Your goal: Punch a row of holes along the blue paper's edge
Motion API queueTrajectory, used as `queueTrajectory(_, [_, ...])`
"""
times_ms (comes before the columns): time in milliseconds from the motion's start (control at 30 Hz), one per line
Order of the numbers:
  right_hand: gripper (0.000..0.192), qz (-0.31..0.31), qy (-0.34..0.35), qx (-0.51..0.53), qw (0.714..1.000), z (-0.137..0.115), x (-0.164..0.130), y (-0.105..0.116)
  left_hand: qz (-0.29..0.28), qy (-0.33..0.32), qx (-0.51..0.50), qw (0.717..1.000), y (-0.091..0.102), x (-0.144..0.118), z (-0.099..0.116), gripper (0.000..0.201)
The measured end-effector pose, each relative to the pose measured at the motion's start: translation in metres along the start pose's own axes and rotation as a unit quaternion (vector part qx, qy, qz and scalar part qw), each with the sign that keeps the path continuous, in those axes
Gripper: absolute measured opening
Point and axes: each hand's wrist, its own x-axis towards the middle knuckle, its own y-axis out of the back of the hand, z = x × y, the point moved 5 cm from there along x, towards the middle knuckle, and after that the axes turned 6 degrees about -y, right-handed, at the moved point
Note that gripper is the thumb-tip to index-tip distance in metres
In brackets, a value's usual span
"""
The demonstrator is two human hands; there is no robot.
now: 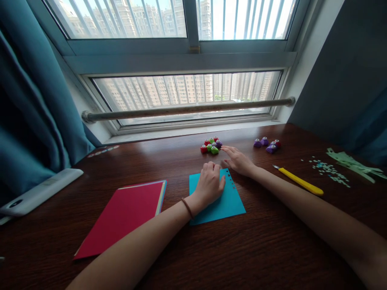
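Paper (226, 203) under left hand (209, 185)

Blue paper square (225, 203) lies flat on the dark wood, small holes punched along its right edge. Beyond it, a tight cluster of red, green and purple mini punches (211, 146).

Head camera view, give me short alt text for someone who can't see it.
A person's left hand presses on a blue paper square with punched holes on a dark wooden desk, while the right hand reaches toward a cluster of small red, green and purple paper punches. A red paper stack lies left, a yellow craft knife right.
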Motion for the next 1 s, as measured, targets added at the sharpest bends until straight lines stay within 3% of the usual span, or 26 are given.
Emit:
queueTrajectory(100, [0.047, -0.026, 0.011, -0.017, 0.999, 0.002, 0.025, -0.019, 0.0, 0.065, 0.032, 0.997, 0.016, 0.007, -0.014, 0.022])
queueTrajectory(167, [0.047, -0.025, 0.007, -0.022, 0.999, 0.003, 0.038, -0.029, -0.053, 0.097, 0.033, 0.993, 0.028, 0.013, -0.03, 0.033])
queueTrajectory(233, [0.046, -0.017, 0.003, -0.021, 1.0, 0.002, 0.044, -0.034, -0.149, 0.13, 0.017, 0.98, 0.037, 0.014, -0.049, 0.045])
queueTrajectory(333, [0.039, -0.005, -0.006, -0.011, 1.0, 0.0, 0.046, -0.034, -0.202, 0.156, 0.009, 0.967, 0.05, 0.011, -0.076, 0.055])
queueTrajectory(433, [0.031, 0.009, -0.03, 0.01, 0.999, -0.001, 0.042, -0.029, -0.215, 0.175, 0.007, 0.961, 0.051, -0.001, -0.093, 0.059])
queueTrajectory(633, [0.031, 0.086, -0.115, 0.103, 0.984, -0.004, 0.011, -0.006, -0.184, 0.238, -0.001, 0.954, 0.034, -0.03, -0.109, 0.066])
queueTrajectory(700, [0.035, 0.108, -0.16, 0.233, 0.953, -0.005, -0.009, 0.003, -0.171, 0.255, -0.016, 0.951, 0.031, -0.036, -0.112, 0.067])
queueTrajectory(800, [0.036, 0.092, -0.216, 0.44, 0.867, -0.008, -0.042, 0.01, -0.164, 0.262, -0.052, 0.95, 0.028, -0.039, -0.112, 0.061])
queueTrajectory(900, [0.039, 0.063, -0.281, 0.522, 0.803, -0.011, -0.066, 0.013, -0.161, 0.253, -0.101, 0.949, 0.027, -0.038, -0.11, 0.047])
queueTrajectory(1000, [0.043, 0.056, -0.324, 0.544, 0.772, -0.011, -0.077, 0.018, -0.142, 0.239, -0.17, 0.945, 0.028, -0.038, -0.109, 0.038])
